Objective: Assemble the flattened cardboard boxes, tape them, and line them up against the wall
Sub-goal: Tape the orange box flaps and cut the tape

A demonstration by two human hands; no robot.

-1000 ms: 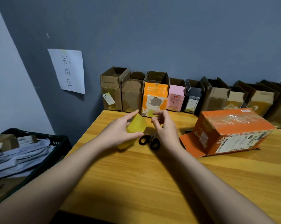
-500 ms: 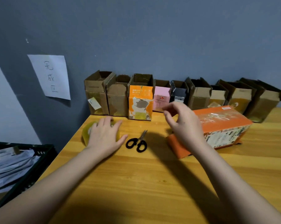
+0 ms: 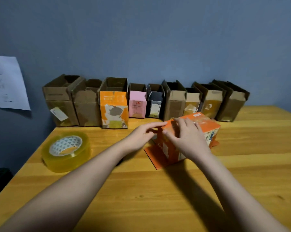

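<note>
Orange cardboard box (image 3: 206,126) lies on its side on the wooden counter (image 3: 141,190), right of centre and just in front of the row of finished boxes (image 3: 141,101) lined up against the blue-grey wall (image 3: 141,39). Both hands reach forward to it with forearms extended. The left hand (image 3: 139,137) has straight fingers touching the near upper edge at the box's left end. The right hand (image 3: 188,138) lies flat on top, fingers spread and pressing down, a ring on one finger. Neither hand curls around anything.

The right hand covers much of the box's top and near face, so any tape strip under the fingers cannot be made out. A printed label on the box's right end is blurred. One orange flap (image 3: 155,158) lies flat on the counter below the near end.

A roll of clear yellowish tape (image 3: 66,150) lies flat near the counter's left edge, well apart from the box. A paper sign (image 3: 7,84) on the wall is cut off at the left, its writing unreadable.
</note>
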